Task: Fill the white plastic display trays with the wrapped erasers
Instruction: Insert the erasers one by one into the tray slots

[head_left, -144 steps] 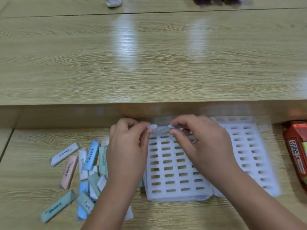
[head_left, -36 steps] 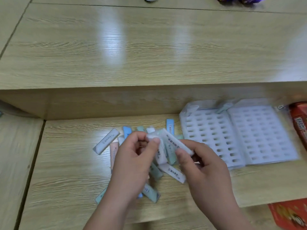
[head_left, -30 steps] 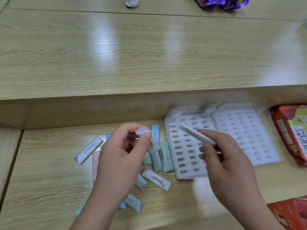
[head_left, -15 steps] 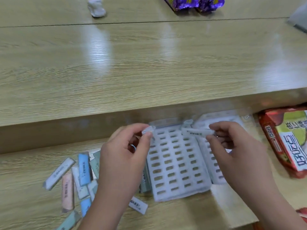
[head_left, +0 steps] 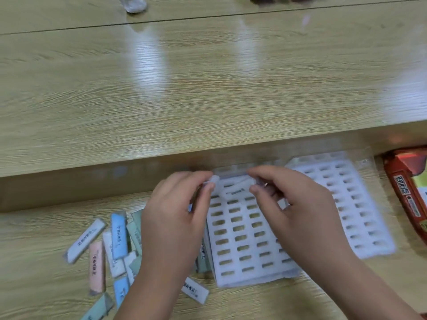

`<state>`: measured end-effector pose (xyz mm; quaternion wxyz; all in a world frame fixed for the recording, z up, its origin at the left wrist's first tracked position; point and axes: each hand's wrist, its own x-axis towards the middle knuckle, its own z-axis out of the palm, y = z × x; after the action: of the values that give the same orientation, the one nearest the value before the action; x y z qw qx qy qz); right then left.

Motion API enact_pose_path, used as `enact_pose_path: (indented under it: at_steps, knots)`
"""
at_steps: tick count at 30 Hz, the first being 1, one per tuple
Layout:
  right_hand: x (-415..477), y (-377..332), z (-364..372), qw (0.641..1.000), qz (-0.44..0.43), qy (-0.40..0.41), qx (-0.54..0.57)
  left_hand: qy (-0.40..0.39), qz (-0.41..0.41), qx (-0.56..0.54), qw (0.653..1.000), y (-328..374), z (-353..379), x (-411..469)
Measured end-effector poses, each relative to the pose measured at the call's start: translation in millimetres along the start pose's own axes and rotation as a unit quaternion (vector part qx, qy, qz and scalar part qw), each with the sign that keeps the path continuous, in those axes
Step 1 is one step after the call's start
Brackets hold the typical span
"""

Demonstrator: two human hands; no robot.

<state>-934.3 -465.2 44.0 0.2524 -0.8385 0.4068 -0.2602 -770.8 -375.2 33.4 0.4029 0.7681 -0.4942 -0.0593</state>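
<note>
Over the tray's [head_left: 233, 281] far edge, the left hand [head_left: 178, 222] pinches a small white piece [head_left: 214, 180], and the right hand [head_left: 300, 218] pinches one end of a white eraser [head_left: 236, 190]; its print is blurred.

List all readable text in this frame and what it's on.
No text reads cleanly.
Loose wrapped erasers: dark print, too blurred.
White wrapped eraser in right hand: print, too blurred.
Red packet: white label, dark sideways characters, too blurred.
White display trays: none.
</note>
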Motion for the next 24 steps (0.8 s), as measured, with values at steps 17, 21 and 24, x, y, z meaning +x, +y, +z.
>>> enact_pose_path:
  at_steps: [17,21,24]
  knots:
    - [5,8,17,0.991,-0.131,-0.019,-0.029,-0.02,0.069,0.022,0.997,-16,-1,0]
    - [1,12,24,0.99,-0.14,-0.025,-0.021,-0.011,0.1,0.097,0.99,-18,4,-4]
    - [0,13,28,0.99,-0.142,-0.006,-0.023,-0.011,0.1,0.097,0.99,-20,5,-7]
